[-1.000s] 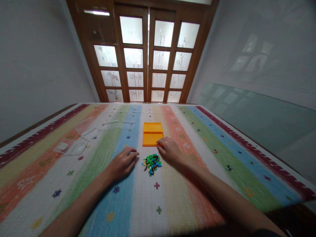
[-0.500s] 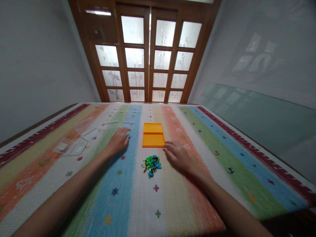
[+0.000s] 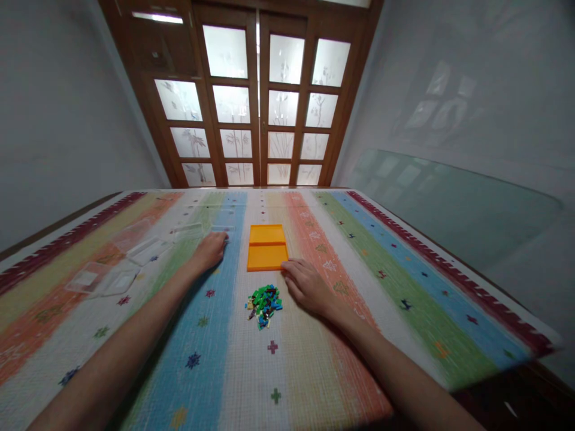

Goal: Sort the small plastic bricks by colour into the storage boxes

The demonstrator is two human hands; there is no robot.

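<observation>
- R hand [image 3: 308, 286]: loosely open, fingertips at near R corner of orange tray [image 3: 267, 257], prob. to steady it.
- L hand [image 3: 211, 250]: fingers curled by a clear box [image 3: 223, 228]; can't tell if gripping.
- Brick pile [image 3: 264, 305]: on striped cloth [image 3: 242, 383], just nearside of tray, presumably for easy reach w/ either hand.
- Other clear boxes [image 3: 146, 251]: off L, likely parked for elbow room.

Piece pile [image 3: 265, 304] on tablecloth [image 3: 249, 383], before case [image 3: 267, 257]. Right hand [image 3: 308, 286] at case's near right corner; left hand [image 3: 209, 250] left of case, most boxes [image 3: 119, 282] farther left. Doors [image 3: 253, 114] behind.
</observation>
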